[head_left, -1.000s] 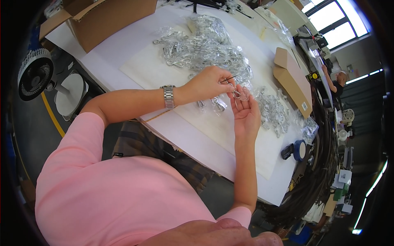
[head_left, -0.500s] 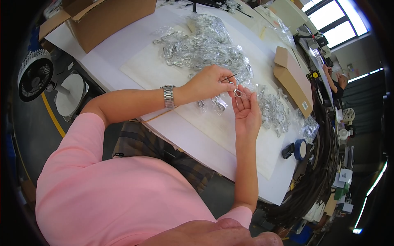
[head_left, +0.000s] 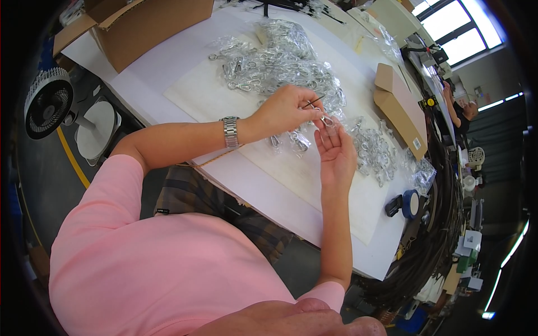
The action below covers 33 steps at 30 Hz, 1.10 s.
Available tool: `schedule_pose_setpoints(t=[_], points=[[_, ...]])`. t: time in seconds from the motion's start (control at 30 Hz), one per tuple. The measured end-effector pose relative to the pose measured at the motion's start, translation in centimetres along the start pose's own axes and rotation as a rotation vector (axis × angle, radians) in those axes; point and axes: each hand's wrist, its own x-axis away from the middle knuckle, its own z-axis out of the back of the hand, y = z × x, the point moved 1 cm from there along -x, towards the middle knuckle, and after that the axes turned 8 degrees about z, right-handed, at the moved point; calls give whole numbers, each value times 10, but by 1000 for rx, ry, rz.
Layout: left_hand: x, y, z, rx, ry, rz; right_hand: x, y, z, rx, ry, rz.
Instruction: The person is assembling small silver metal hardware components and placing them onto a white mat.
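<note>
- Clock directions are read on the view, with the metal clip [head_left: 327, 121] as centre and 12 at the upper edge.
- Left hand [head_left: 284, 113]: thumb and forefinger pinched on a thin dark rod [head_left: 315, 101]; its point is directed toward 2 o'clock. A steel watch [head_left: 229, 131] is worn on the wrist, at 9 o'clock.
- Right hand [head_left: 338, 159]: turned palm up at about 5 o'clock, fingers slightly curled. The clip is located at its fingertips, just beside the left thumb; whether it is gripped there cannot be told.
- Both hands are held above the white counter [head_left: 291, 204].
- A large heap of bagged clips [head_left: 274, 67] is spread at 11 o'clock.
- A smaller heap of clips [head_left: 371, 152] is found at 4 o'clock, near the right hand.
- A few bagged clips [head_left: 298, 141] are seen at 8 o'clock, partly below the left hand.
- An open cardboard box [head_left: 157, 33] is placed at 10 o'clock; a cardboard piece [head_left: 399, 112] is laid at 3 o'clock.
- A blue roll of tape [head_left: 411, 205] is set between 4 and 5 o'clock, beside a small black object [head_left: 393, 206].
- A fan [head_left: 49, 106] is noted at 9 o'clock, off the counter.
</note>
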Motion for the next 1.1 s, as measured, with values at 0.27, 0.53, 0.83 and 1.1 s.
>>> schedule_pose_setpoints(t=[0.27,0.53,0.83,1.1], points=[[-3,-21,-6,-104,-12,-113,11,3,-13,3,-36,18],[-1,-8,-5,48,-149,139,8,10,-7,53,-117,5],[-25,-8,28,129,-360,192,5,-1,-8,40,-194,-67],[-10,-11,11,-91,-266,66,5,-2,1,103,-409,-413]])
